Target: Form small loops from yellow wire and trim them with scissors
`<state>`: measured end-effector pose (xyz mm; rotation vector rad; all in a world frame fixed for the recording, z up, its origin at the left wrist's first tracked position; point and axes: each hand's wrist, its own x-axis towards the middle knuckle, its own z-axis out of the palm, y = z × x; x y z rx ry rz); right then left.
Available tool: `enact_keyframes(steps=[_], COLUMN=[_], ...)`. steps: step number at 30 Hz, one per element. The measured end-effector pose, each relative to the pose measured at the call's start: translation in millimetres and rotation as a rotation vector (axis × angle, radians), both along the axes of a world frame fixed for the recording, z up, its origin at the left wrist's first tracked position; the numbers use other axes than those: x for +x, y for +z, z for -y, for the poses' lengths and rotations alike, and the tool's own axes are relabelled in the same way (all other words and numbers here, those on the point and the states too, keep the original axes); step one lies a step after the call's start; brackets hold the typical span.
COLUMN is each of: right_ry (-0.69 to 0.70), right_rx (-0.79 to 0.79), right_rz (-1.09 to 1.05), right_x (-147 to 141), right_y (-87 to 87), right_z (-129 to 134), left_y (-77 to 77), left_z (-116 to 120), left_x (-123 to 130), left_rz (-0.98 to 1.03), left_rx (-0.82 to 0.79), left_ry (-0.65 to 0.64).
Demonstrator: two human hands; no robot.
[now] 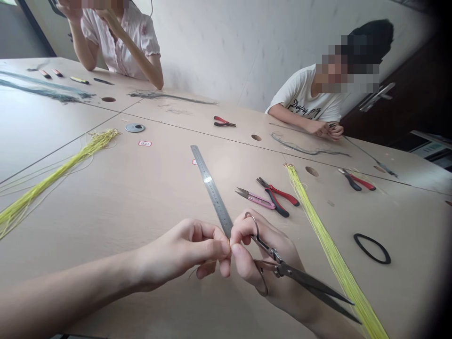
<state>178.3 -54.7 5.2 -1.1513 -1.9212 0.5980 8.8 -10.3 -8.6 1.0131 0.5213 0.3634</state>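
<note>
Two hands work near the table's (pixel 106 212) near edge: we see the left hand (pixel 180 254) pinching a tiny gold-coloured piece (pixel 229 241) just beside the steel ruler's (pixel 212 188) end, while the right hand (pixel 264 254) curls narrowly around dark scissors (pixel 303 278), blades pointing outward.

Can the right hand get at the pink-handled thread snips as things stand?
Probably yes, once it lets go: the right hand is holding dark steel scissors, but no object stands between it and the pink-handled thread snips just ahead.
</note>
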Motion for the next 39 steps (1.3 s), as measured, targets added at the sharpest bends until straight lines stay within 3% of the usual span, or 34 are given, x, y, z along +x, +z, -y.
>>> enact_keyframes(steps=[8,11,17,22,27,33,39], right_ry=[-0.064,-0.079,-0.052,-0.090,0.012,-0.207,-0.216], right_rx=[-0.049,-0.093,-0.547,-0.701,-0.850,-0.742,-0.624], right_rz=[-0.074,-0.068,-0.047,0.007,0.001,0.141,-0.029], right_x=[5,6,7,6,10,16,14], right_y=[2.3,2.9,1.5,1.1,5.9,-5.5,-4.3], right_z=[-2,-2,0,-1,-1,-7,-11], left_y=[1.9,2.8,7.6,12.0,12.9,11.8,11.8], left_z=[-1,-1,-2,-2,-2,0,-1], left_x=[-2,-2,-6,-7,-6,-6,-5], left_rz=[0.006,0.011,-0.052,-0.080,-0.091,-0.114,-0.099], left_rx=[0.021,0.071,0.358,0.450,0.504,0.533,0.493], left_ry=[0.070,0.149,0.398,0.532,0.565,0.560,0.536])
